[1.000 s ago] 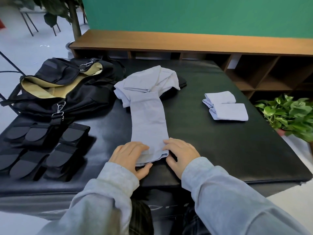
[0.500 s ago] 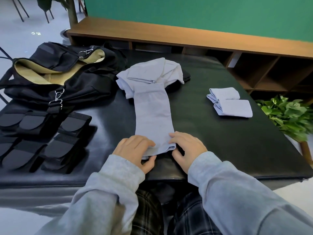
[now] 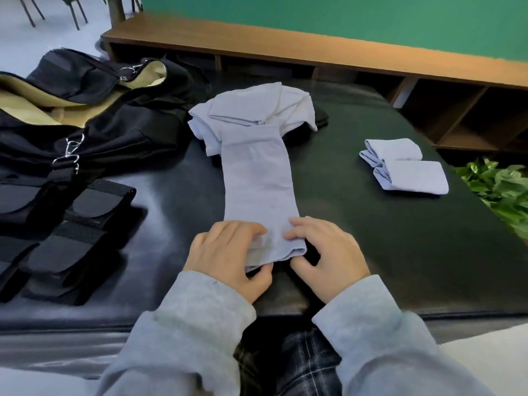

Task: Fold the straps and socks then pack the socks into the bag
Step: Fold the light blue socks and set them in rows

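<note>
On the black counter (image 3: 371, 238), the left hand (image 3: 228, 258) and right hand (image 3: 328, 252) are pinching the blue sock (image 3: 257, 178) at its near end; folding it evenly away will be keeping the edges aligned.

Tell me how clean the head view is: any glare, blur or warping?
Head view: soft glare streaks on the black table left of the sock; wide-angle bend in the wooden shelf; hands and sock fairly sharp; plant at the right edge looks smeared.
</note>
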The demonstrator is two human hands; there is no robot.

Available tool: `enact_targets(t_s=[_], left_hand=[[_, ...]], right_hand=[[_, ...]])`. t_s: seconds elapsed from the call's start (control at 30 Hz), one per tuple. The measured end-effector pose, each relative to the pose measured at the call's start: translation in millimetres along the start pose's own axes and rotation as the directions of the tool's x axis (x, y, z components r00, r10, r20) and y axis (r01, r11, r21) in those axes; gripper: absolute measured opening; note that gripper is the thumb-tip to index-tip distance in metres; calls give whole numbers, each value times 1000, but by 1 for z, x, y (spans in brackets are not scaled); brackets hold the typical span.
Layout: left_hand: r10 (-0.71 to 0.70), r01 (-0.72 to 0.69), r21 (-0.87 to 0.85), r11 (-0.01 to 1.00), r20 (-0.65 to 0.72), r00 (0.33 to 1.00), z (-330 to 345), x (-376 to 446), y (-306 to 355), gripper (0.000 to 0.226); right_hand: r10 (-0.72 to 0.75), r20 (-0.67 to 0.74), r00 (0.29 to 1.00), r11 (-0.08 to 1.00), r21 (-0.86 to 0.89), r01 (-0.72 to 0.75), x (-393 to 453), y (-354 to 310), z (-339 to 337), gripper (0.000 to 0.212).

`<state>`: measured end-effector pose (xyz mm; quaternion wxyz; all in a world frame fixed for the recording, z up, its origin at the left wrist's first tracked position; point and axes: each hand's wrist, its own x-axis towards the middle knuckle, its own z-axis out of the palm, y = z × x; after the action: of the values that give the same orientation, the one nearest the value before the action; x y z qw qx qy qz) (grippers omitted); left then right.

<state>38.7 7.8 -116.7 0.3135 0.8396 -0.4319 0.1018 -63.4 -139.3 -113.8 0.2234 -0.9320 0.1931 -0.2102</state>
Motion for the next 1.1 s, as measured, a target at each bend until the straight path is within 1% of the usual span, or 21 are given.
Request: enact_targets(t_s=[0.03,0.1,0.13,0.17,0.27,0.37,0.47,0.53,0.63,0.7,0.83,0.93,0.97,1.03,1.1], left_hand=[[-22,22,1,1000,11,1000,-2,1,0,39],[-122,124,-32,992,58,991,-5,6,5,38],[-166,169,-52,984,69,984,-4,7,8,39],[-193,197,-72,978,57,979,-2,8,12,41],[-256,260,-175,950,48,966,-2,6,20,39],[-303,312,-281,908,75,950,-10,-3,14,35],[-327,331,-297,895,67,943,-20,-8,7,32],[-359,355,-307,883,45,932,-19,-8,5,35],[-366,348,-320,881,5,931,-13,-5,4,39],[-385,358,-338,870,-15,923,-12,-3,5,41],[-425,392,-334,857,-29,905,-9,1,4,37],[-438,415,-283,864,-17,899,-12,3,6,27],[-417,403,-242,883,-7,909,-12,3,7,24],[-339,332,-179,926,-7,941,-12,2,6,18],[-272,264,-155,952,-32,962,-10,1,5,14]], right_hand=[[14,12,1000,1000,12,-14,1,-4,0,33],[49,43,998,998,42,-51,7,-11,0,21],[64,63,996,997,45,-67,10,-14,0,21],[77,85,993,996,47,-81,13,-16,0,21],[98,111,989,989,103,-109,13,-15,-5,9],[127,120,985,971,187,-148,1,-11,-17,13],[199,139,970,941,250,-228,-7,-12,-23,18],[233,117,965,933,251,-256,-7,-15,-21,23],[277,56,959,935,216,-282,-5,-19,-16,32],[313,19,949,928,206,-310,-5,-21,-13,34],[375,-36,927,917,166,-364,-4,-28,-6,27],[408,-58,911,906,151,-396,-3,-30,-3,21],[413,-68,908,904,150,-400,-3,-31,-3,20],[418,-94,903,902,164,-400,-3,-30,-2,15],[411,-110,905,906,159,-392,-2,-29,1,12]])
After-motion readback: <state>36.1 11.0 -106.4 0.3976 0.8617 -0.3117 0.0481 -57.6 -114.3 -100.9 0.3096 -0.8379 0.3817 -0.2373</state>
